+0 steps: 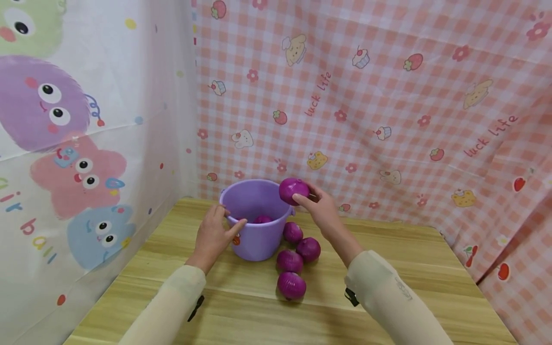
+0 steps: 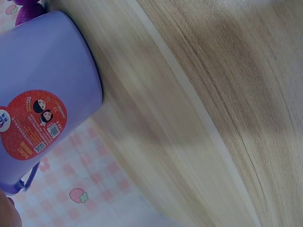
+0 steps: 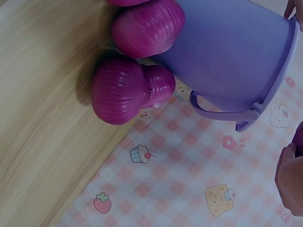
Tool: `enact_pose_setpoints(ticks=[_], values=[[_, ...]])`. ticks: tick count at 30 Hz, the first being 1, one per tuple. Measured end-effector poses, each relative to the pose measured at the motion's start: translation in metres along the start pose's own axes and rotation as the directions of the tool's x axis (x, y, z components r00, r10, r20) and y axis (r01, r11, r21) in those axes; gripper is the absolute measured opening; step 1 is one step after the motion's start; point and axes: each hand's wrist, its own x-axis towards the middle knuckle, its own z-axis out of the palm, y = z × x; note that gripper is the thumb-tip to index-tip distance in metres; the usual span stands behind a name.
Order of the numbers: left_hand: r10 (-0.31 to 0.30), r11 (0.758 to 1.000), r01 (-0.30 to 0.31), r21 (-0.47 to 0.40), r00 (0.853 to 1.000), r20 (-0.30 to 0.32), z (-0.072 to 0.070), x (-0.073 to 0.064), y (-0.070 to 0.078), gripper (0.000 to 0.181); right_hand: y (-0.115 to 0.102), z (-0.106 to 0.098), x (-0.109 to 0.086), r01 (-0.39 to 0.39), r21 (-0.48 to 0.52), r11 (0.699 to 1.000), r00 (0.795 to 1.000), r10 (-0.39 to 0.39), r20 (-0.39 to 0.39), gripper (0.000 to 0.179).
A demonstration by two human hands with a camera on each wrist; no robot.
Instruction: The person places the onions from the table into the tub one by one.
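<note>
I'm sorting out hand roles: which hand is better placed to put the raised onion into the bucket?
Right, most likely: the right hand holds the raised red onion close to the purple bucket, while the left hand is occupied holding the bucket at its near left side.

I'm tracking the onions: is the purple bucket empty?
Not empty: in the head view, at least one onion shows inside the purple bucket. How full, I cannot tell.

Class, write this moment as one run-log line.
left hand: holds bucket rim; right hand: holds onion near rim; table: four onions beside bucket; in bucket: another onion, partly visible
</note>
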Motion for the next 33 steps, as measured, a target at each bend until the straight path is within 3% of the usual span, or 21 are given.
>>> enact_pose_setpoints(ticks=[12,20,33], values=[[0.015,1.0,-0.015,0.004,1.0,-0.005,-0.001,0.001,-0.001,0.047,-0.001,0.025,0.017,-0.008,-0.026,1.0,0.999,0.007,-0.037,0.07],[0.002,1.0,-0.002,0.008,1.0,0.009,-0.002,0.001,-0.001,0.047,-0.002,0.046,0.021,-0.006,-0.023,1.0,1.0,0.006,-0.02,0.072],[0.004,1.0,-0.004,0.002,1.0,0.019,-0.001,0.001,-0.001,0.047,0.008,0.067,0.027,0.03,-0.124,0.992,0.997,-0.038,-0.064,0.069]])
